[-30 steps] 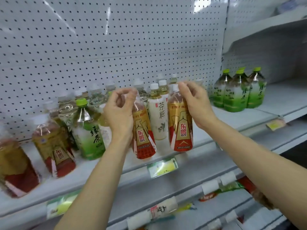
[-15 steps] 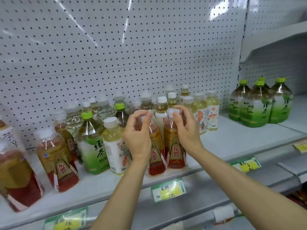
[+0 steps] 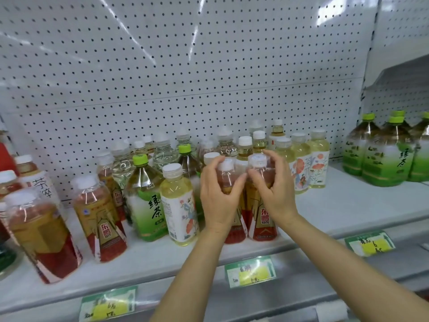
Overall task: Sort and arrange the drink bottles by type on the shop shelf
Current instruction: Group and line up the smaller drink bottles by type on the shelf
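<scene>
I see two red-and-gold bottles [image 3: 261,219] with white caps standing side by side at the shelf [image 3: 348,205] front. My left hand [image 3: 219,201] fingers wrap one neck, my right hand [image 3: 274,191] fingers the other. Left of them: a floral bottle [image 3: 178,205], then a green tea bottle [image 3: 146,201].

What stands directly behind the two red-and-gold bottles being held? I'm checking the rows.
White-capped pale yellow bottles stand behind the two red-and-gold bottles; the hands cover their lower parts.
</scene>
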Demonstrator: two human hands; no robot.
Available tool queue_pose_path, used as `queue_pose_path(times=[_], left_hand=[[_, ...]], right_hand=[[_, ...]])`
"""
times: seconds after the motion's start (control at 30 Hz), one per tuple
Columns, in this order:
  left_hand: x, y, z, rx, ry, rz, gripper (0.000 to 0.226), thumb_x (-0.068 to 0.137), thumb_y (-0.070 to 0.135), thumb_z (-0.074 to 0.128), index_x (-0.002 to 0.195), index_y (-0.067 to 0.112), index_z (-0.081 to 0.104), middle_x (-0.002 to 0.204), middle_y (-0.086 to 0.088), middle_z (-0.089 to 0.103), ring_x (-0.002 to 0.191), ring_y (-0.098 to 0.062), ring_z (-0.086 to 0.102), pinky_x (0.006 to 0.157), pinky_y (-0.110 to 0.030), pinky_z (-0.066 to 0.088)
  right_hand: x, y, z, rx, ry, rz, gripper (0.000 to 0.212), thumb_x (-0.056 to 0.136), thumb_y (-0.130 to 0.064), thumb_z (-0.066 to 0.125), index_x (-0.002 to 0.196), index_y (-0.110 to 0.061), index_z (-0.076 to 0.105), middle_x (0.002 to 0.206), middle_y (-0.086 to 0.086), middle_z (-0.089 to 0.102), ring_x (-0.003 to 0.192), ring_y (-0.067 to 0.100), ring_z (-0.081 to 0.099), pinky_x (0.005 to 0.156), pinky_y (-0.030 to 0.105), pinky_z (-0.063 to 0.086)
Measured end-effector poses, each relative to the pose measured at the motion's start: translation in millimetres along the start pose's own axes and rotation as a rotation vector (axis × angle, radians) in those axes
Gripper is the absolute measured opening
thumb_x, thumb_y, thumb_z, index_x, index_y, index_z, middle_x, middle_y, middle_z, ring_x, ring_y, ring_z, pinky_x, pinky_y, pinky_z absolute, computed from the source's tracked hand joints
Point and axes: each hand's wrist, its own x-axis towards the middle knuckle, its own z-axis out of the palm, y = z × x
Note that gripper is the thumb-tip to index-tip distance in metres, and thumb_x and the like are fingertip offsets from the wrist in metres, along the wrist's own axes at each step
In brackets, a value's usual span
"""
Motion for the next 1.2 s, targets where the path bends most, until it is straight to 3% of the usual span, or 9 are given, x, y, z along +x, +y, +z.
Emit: queue_pose_path(times=[0.1, 0.23, 0.37, 0.5, 0.57, 0.73, 0.87, 1.0, 1.2], left_hand=[[-9, -5, -2, 0.131, -0.075, 0.035, 0.077, 0.085, 0.05, 0.067, 0.148, 0.019, 0.035, 0.146, -0.006, 0.042, 0.134, -0.017, 0.04, 0.112, -0.032, 0.034], [-7, -8, -9, 0.381, -0.085, 0.131, 0.086, 0.085, 0.055, 0.066, 0.152, 0.014, 0.03, 0.148, -0.012, 0.036, 0.129, -0.025, 0.04, 0.108, -0.046, 0.042], [-9, -3, -26, 0.47, -0.221, 0.132, 0.099, 0.084, 0.058, 0.066, 0.158, 0.019, 0.013, 0.152, -0.008, 0.032, 0.132, -0.023, 0.037, 0.11, -0.04, 0.04], [-10, 7, -39, 0.55, -0.336, 0.119, 0.118, 0.077, 0.057, 0.074, 0.158, 0.025, -0.005, 0.155, -0.006, 0.025, 0.135, -0.022, 0.032, 0.114, -0.037, 0.034], [-7, 13, -44, 0.585, -0.368, 0.105, 0.115, 0.077, 0.062, 0.072, 0.159, 0.023, 0.002, 0.156, -0.005, 0.025, 0.136, -0.021, 0.031, 0.115, -0.036, 0.033], [45, 45, -48, 0.601, -0.35, 0.097, 0.063, 0.094, 0.063, 0.039, 0.139, 0.021, 0.05, 0.144, 0.002, 0.044, 0.132, -0.015, 0.036, 0.109, -0.032, 0.034], [105, 70, -13, 0.633, -0.507, 0.047, 0.052, 0.098, 0.047, 0.054, 0.141, 0.016, 0.051, 0.141, -0.002, 0.054, 0.13, -0.022, 0.049, 0.104, -0.039, 0.043], [125, 68, 20, 0.704, -0.764, -0.164, 0.039, 0.089, 0.042, 0.07, 0.108, 0.008, 0.064, 0.105, -0.006, 0.069, 0.103, -0.027, 0.067, 0.086, -0.041, 0.056], [126, 61, 23, 0.529, -0.656, -0.282, 0.033, 0.09, 0.03, 0.07, 0.112, 0.006, 0.062, 0.107, -0.01, 0.067, 0.1, -0.029, 0.064, 0.086, -0.042, 0.053]], right_hand=[[-4, 2, 0, -0.078, 0.002, -0.085, 0.061, 0.091, -0.046, 0.052, 0.139, -0.01, 0.041, 0.128, 0.0, 0.048, 0.115, 0.007, 0.046, 0.098, 0.009, 0.034], [-8, 7, -2, -0.232, 0.002, -0.197, 0.065, 0.094, -0.041, 0.049, 0.144, -0.002, 0.037, 0.14, 0.014, 0.041, 0.13, 0.021, 0.041, 0.108, 0.03, 0.038], [-10, 11, -6, -0.3, -0.018, -0.259, 0.067, 0.095, -0.042, 0.048, 0.147, -0.004, 0.031, 0.145, 0.013, 0.035, 0.134, 0.027, 0.04, 0.106, 0.046, 0.044], [-13, 9, -10, -0.331, -0.065, -0.265, 0.069, 0.095, -0.043, 0.047, 0.149, -0.005, 0.027, 0.148, 0.013, 0.034, 0.136, 0.029, 0.039, 0.107, 0.049, 0.043], [-12, 6, -16, -0.312, -0.087, -0.249, 0.065, 0.095, -0.044, 0.045, 0.148, -0.007, 0.031, 0.147, 0.01, 0.037, 0.135, 0.026, 0.041, 0.106, 0.046, 0.043], [24, 0, -32, -0.236, -0.089, -0.185, 0.049, 0.098, -0.04, 0.036, 0.135, -0.011, 0.05, 0.127, 0.005, 0.057, 0.115, 0.017, 0.052, 0.094, 0.036, 0.046], [69, 4, -32, -0.291, -0.105, -0.1, 0.038, 0.1, -0.027, 0.046, 0.135, -0.012, 0.05, 0.125, 0.005, 0.058, 0.116, 0.02, 0.052, 0.097, 0.039, 0.046], [96, 7, -27, -0.362, -0.258, 0.059, 0.044, 0.1, -0.029, 0.051, 0.14, -0.01, 0.046, 0.132, 0.009, 0.057, 0.122, 0.025, 0.053, 0.1, 0.043, 0.046], [106, 14, -26, -0.269, -0.391, 0.222, 0.044, 0.095, -0.035, 0.059, 0.133, -0.013, 0.049, 0.124, 0.007, 0.064, 0.113, 0.023, 0.061, 0.093, 0.038, 0.049]])
